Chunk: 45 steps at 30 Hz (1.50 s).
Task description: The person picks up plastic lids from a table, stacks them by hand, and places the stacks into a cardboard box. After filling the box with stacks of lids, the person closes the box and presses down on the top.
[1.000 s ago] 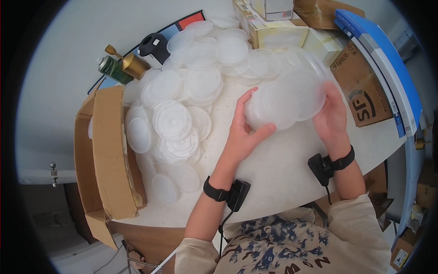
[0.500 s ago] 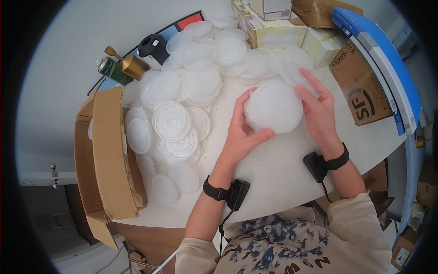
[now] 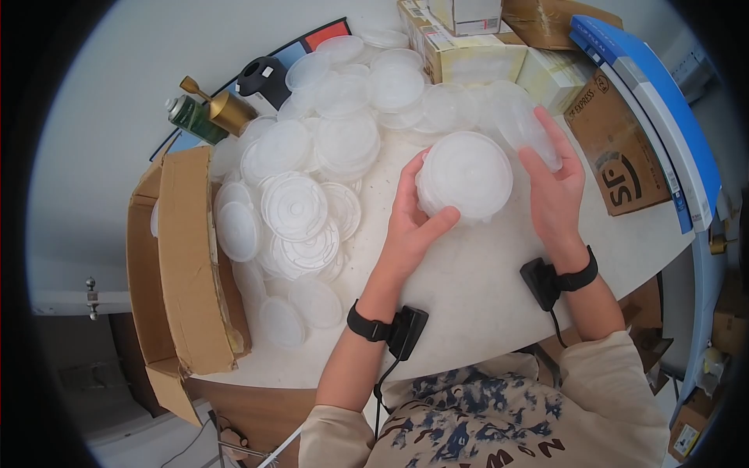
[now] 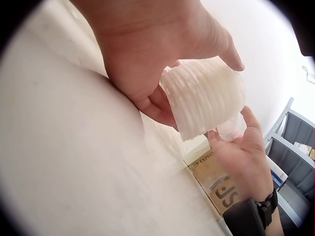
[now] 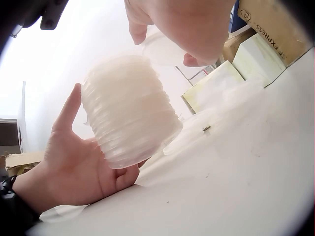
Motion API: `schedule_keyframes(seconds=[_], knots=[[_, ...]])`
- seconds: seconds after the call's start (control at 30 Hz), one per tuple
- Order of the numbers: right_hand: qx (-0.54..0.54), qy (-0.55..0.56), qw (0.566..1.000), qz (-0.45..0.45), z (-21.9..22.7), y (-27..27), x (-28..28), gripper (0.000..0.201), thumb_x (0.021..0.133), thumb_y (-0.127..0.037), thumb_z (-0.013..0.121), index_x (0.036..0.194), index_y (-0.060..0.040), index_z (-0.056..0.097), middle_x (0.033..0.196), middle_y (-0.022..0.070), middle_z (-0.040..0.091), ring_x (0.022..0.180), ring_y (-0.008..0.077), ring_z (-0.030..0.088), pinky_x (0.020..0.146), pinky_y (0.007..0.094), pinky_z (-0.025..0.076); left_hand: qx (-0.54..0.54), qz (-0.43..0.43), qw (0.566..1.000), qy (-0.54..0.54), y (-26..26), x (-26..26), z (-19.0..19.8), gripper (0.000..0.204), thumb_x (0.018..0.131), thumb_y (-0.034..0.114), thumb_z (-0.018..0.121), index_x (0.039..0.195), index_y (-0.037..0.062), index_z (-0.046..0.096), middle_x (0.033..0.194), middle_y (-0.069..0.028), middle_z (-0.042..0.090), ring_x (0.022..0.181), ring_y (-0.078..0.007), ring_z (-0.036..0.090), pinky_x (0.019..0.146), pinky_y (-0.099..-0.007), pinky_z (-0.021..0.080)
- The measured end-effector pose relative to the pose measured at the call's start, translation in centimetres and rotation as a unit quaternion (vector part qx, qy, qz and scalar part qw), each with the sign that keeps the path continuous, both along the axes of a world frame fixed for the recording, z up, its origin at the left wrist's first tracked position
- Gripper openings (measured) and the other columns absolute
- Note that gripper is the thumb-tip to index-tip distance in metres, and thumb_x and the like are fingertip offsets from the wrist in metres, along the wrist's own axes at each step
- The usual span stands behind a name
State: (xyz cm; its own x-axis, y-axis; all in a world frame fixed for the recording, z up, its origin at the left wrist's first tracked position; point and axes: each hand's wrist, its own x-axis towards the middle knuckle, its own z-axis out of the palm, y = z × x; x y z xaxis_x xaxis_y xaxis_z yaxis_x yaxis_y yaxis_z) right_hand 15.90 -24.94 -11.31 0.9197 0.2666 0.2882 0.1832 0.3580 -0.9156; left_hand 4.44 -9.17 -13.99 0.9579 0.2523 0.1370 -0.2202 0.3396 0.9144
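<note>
A thick stack of translucent round lids (image 3: 466,175) is gripped by the left hand (image 3: 413,222), its thumb on the near side and its fingers behind. The left wrist view shows the stack (image 4: 204,96) side on, with many ridged rims. To the right of the stack, the right hand (image 3: 558,187) holds a separate clear lid (image 3: 527,129) between thumb and fingers, tilted nearly on edge. In the right wrist view this lid (image 5: 165,49) is partly behind the right hand (image 5: 184,24), apart from the stack.
Many loose lids (image 3: 296,207) lie in overlapping piles on the white table (image 3: 484,312). An open cardboard box (image 3: 187,257) stands at the left. A green can (image 3: 191,117), a gold-coloured holder (image 3: 230,113), cartons (image 3: 480,62), a brown box (image 3: 620,148) and blue folders (image 3: 663,101) line the back and right.
The right hand has moved off the stack and now holds one lid to its right. The left hand has stayed in place with the stack, whose top face has turned slightly.
</note>
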Motion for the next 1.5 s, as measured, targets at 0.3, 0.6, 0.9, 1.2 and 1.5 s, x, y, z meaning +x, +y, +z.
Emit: schedule_keyframes(seconds=[0.3, 0.6, 0.9, 1.2, 1.5], knots=[[-0.194, -0.313, 0.924, 0.108, 0.8, 0.0, -0.7, 0.063, 0.064, -0.015, 0.082, 0.123, -0.0078, 0.062, 0.141, 0.0155, 0.044, 0.129, 0.0315, 0.045, 0.104, 0.0413, 0.04, 0.01, 0.01, 1.0, 0.007, -0.3, 0.0, 0.2, 0.079, 0.083, 0.012, 0.073, 0.147, 0.0076, 0.028, 0.144, -0.0109, 0.039, 0.135, -0.0239, 0.039, 0.11, -0.0399, 0.035], [-0.216, -0.312, 0.912, 0.155, 0.8, -0.1, -0.6, 0.065, 0.066, -0.018, 0.081, 0.127, -0.0087, 0.059, 0.144, 0.0167, 0.039, 0.133, 0.034, 0.039, 0.108, 0.0452, 0.035, 0.0, 0.012, 1.0, 0.007, -0.3, 0.0, 0.1, 0.078, 0.084, 0.007, 0.072, 0.148, 0.0089, 0.028, 0.145, -0.0105, 0.038, 0.135, -0.0237, 0.038, 0.109, -0.0395, 0.037], [-0.158, -0.284, 0.93, 0.171, 0.5, 0.0, -0.4, 0.069, 0.067, -0.017, 0.08, 0.131, -0.0069, 0.055, 0.146, 0.0176, 0.038, 0.134, 0.0337, 0.038, 0.108, 0.0446, 0.035, 0.0, 0.017, 1.0, 0.009, -0.3, -0.1, 0.4, 0.078, 0.083, 0.006, 0.071, 0.148, 0.0087, 0.027, 0.145, -0.011, 0.038, 0.135, -0.0235, 0.038, 0.108, -0.0386, 0.038], [-0.212, -0.293, 0.914, 0.183, 0.9, 0.0, -0.4, 0.067, 0.07, -0.018, 0.075, 0.133, -0.0061, 0.054, 0.148, 0.0174, 0.036, 0.136, 0.0336, 0.037, 0.109, 0.0445, 0.034, 0.013, 0.026, 1.0, -0.011, -0.4, 0.0, 0.1, 0.081, 0.083, 0.009, 0.074, 0.149, 0.007, 0.026, 0.145, -0.0126, 0.038, 0.134, -0.0235, 0.04, 0.108, -0.037, 0.038], [-0.151, -0.243, 0.94, 0.187, 0.2, 0.1, -0.3, 0.066, 0.075, -0.024, 0.07, 0.135, -0.0019, 0.052, 0.149, 0.0193, 0.036, 0.138, 0.0342, 0.034, 0.111, 0.0463, 0.032, -0.008, 0.028, 1.0, -0.006, -0.1, -0.1, 0.3, 0.076, 0.087, 0.014, 0.071, 0.148, 0.0066, 0.028, 0.143, -0.0107, 0.04, 0.131, -0.0209, 0.042, 0.105, -0.0356, 0.04]])
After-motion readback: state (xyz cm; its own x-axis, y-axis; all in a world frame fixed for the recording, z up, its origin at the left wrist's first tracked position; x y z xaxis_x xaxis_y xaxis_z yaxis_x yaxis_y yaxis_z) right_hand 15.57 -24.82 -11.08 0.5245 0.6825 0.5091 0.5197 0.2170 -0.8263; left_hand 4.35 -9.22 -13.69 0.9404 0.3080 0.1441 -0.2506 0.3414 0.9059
